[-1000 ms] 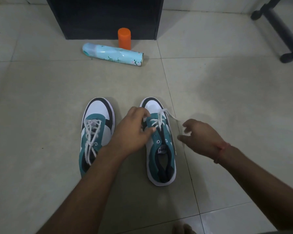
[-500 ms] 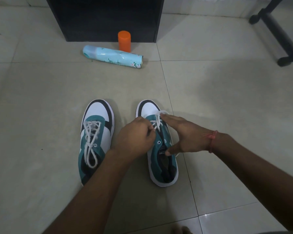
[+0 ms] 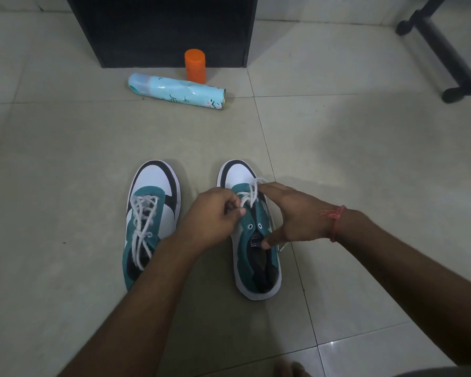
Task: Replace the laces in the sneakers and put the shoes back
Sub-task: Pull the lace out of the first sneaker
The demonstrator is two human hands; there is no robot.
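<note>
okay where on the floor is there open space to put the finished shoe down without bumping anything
Bare tiles lie right of the right sneaker, out toward the black furniture leg, and left of the left sneaker. A wide strip also runs between the toes and the lying spray can. It is crowded between the sneakers, where both hands work, and by the orange cylinder.

Two hands lacing the right sneaker (image 3: pixel 256 240) on a tiled floor.
Left hand (image 3: pixel 215 216) pinches the white lace (image 3: pixel 249 195); right hand (image 3: pixel 294 216) steadies the shoe; left sneaker (image 3: pixel 150 213) at 9 o'clock.

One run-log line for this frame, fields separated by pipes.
left hand pinches white lace | right hand rests on right sneaker, partly laced | left sneaker laced
</note>
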